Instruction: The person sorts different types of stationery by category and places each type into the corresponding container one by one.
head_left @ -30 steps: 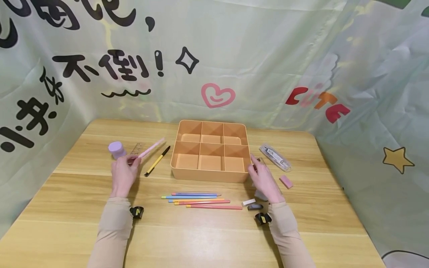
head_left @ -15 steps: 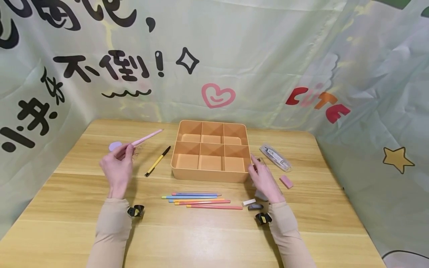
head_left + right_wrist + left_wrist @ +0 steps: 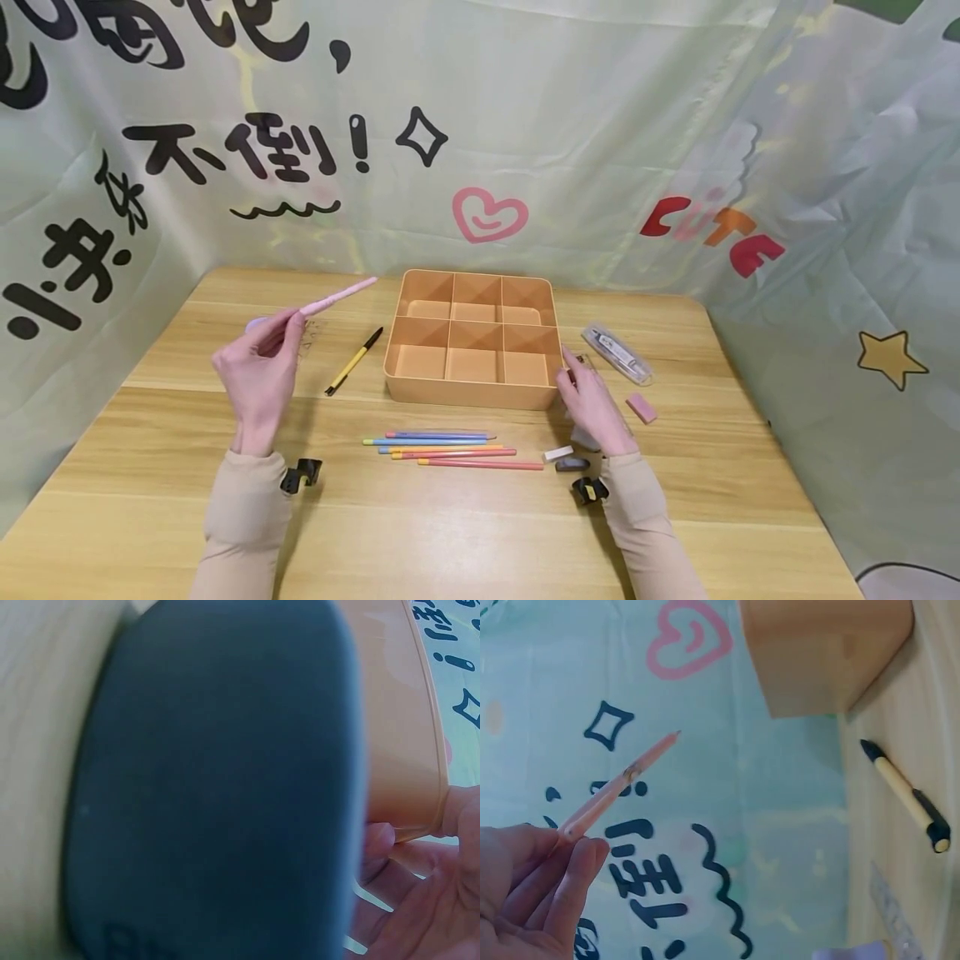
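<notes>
My left hand [image 3: 262, 367] pinches a pink pen [image 3: 337, 297] near one end, raised over the left part of the table. In the left wrist view the pen [image 3: 615, 791] slants up from between thumb and fingers, its pointed end away from the hand. My right hand [image 3: 592, 404] holds the right end of an orange-tan compartment box [image 3: 465, 393]. In the right wrist view its fingers [image 3: 379, 840] lie at the box's corner [image 3: 401, 780]. The box's compartments look bare. A dark rounded object [image 3: 217, 780] fills much of that view.
A yellow-and-black pen [image 3: 354, 362] lies left of the box. A purple object [image 3: 255, 323] and a clear ruler [image 3: 309, 337] are by the left hand. Several coloured pencils [image 3: 450, 450] lie in front. Nearby are a white eraser [image 3: 557, 453], pink eraser [image 3: 641, 407] and clear case [image 3: 617, 353].
My left hand has lifted the pink pen up from the table and shifted slightly left, covering more of the purple object. My right hand stays at the box.
</notes>
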A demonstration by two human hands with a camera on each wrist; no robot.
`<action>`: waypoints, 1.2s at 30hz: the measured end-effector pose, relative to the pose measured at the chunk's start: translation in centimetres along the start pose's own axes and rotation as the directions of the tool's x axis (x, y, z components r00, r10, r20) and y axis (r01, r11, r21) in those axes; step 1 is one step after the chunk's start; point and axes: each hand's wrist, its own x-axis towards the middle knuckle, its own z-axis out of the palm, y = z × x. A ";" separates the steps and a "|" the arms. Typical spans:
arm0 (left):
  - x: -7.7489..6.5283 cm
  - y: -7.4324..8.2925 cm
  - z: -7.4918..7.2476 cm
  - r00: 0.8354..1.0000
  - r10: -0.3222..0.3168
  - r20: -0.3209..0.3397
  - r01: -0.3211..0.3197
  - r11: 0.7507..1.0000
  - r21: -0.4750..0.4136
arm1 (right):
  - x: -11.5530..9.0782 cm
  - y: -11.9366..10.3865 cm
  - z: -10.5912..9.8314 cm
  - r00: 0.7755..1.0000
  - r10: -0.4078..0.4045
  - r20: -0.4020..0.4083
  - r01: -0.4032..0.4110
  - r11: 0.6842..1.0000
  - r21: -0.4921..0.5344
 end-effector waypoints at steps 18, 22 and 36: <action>-0.9 1.2 0.4 0.894 0.220 0.391 -0.293 0.946 0.138 | -0.1 0.1 0.1 1.000 -0.010 -0.001 0.010 1.000 0.007; -1.3 1.2 1.0 0.845 0.212 0.491 -0.326 0.932 0.159 | -0.1 0.1 0.1 1.000 -0.011 -0.002 0.011 1.000 0.006; -2.6 0.9 2.6 0.763 0.155 0.627 -0.407 0.869 0.282 | -0.1 0.2 0.1 1.000 -0.005 0.002 0.005 1.000 0.015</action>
